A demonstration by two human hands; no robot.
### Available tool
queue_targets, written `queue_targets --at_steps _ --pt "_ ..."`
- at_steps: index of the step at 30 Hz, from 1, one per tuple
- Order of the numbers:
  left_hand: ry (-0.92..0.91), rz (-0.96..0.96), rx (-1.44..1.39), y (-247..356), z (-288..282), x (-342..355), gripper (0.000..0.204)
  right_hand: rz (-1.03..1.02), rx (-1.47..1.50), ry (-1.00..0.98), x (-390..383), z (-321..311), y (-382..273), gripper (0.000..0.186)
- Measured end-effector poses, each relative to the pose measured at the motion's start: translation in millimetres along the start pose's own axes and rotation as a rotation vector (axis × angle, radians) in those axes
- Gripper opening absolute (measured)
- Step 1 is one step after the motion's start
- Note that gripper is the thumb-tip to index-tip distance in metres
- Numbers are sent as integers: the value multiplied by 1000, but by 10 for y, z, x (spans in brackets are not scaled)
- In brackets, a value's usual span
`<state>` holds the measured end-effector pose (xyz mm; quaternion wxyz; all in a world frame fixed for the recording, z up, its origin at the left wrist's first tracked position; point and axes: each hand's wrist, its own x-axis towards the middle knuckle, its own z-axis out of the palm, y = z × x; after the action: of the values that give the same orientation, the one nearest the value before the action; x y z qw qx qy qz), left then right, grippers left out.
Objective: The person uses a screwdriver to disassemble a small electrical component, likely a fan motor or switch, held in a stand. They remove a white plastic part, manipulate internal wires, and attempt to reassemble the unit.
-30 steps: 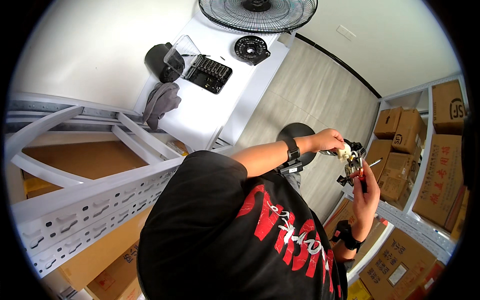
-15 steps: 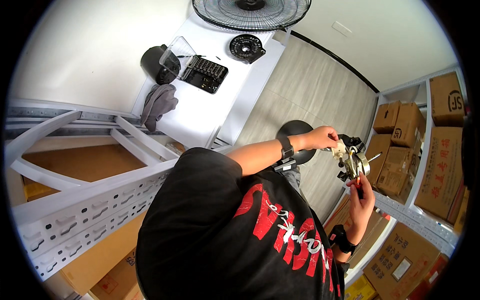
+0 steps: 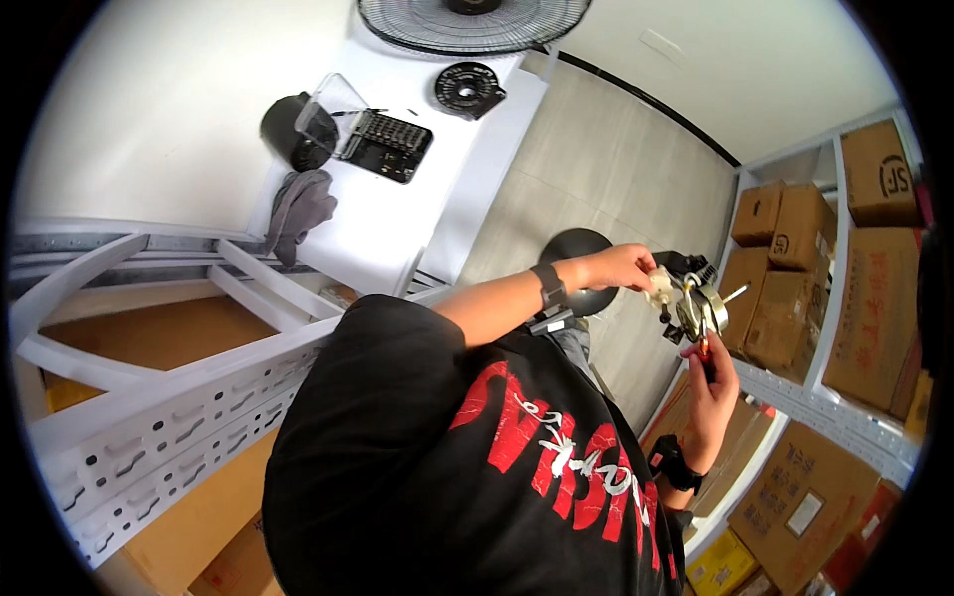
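A fan motor with a round metal housing (image 3: pixel 713 311) stands in front of me, tilted, with loose wires and black parts about it. On its left side sits a cream plastic gearbox (image 3: pixel 660 286). The closed fingers of my left hand (image 3: pixel 621 267) pinch this gearbox at its upper left edge. Below the motor, my right hand (image 3: pixel 713 385) is closed round a screwdriver (image 3: pixel 705 345) with a red and black handle. Its shaft points up at the motor; where the tip meets it is hidden. A thin metal shaft (image 3: pixel 735 294) sticks out of the motor's right side.
A white table (image 3: pixel 383 233) at the far left bears a fan grille (image 3: pixel 477 47), a round black cover (image 3: pixel 467 89), an open bit case (image 3: pixel 391 146), a black motor shell (image 3: pixel 296 132) and a grey cloth (image 3: pixel 300 211). Shelves with cardboard boxes (image 3: pixel 872 308) stand on the right. A black round base (image 3: pixel 578 260) is on the floor.
The whole view has shifted a little, so things sit slightly farther left. Both hands keep their places at the motor, with the same holds.
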<state>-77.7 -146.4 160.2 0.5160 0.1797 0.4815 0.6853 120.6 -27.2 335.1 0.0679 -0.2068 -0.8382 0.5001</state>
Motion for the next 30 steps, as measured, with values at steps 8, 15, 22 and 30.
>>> queue_targets --at_steps 8,15,22,30 --pt "-20 -47 65 147 25 -72 39 -7 -69 -29 -46 -64 54 38" --pt "67 -39 153 307 -242 -140 39 -29 -26 -18 -35 -63 85 38" --pt "368 168 351 1071 -988 -883 27 2 18 -55 24 -85 55 43" --pt "1162 503 370 1372 -1566 -1878 18 -189 -28 -243 385 -52 -645 49"
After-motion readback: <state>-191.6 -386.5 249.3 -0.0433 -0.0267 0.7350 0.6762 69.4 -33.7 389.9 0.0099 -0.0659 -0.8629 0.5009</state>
